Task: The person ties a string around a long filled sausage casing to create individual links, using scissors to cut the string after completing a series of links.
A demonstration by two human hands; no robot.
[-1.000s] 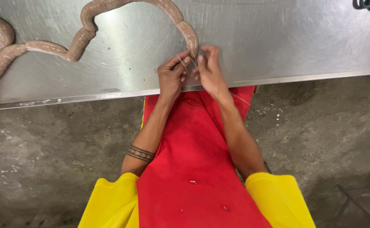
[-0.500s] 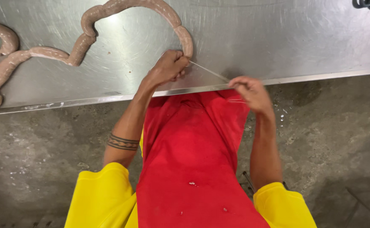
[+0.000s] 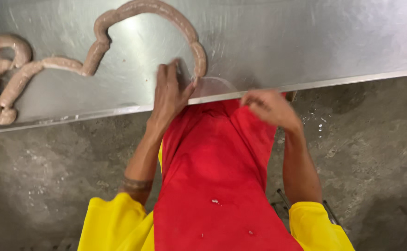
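A long pale sausage chain (image 3: 152,7) curves across the steel table (image 3: 305,42), and its near end (image 3: 199,60) lies close to the table's front edge. My left hand (image 3: 171,93) rests flat on the table beside that end, fingers stretched out, thumb almost touching the sausage. A thin translucent strand (image 3: 217,83) arcs from the sausage end toward my right hand (image 3: 271,107). That hand hovers just off the table edge with its fingers curled on the strand's end. A red apron (image 3: 212,162) hangs below both hands.
More linked sausages (image 3: 3,74) are piled at the table's left end. The table's front edge (image 3: 96,113) runs slightly uphill to the right. Below it is a wet grey concrete floor (image 3: 375,153). Yellow sleeves show at the bottom.
The hands were together at the sausage end, then my right hand pulled a strand out to the right. Now the left hand has flattened onto the table and the strand has gone slack.
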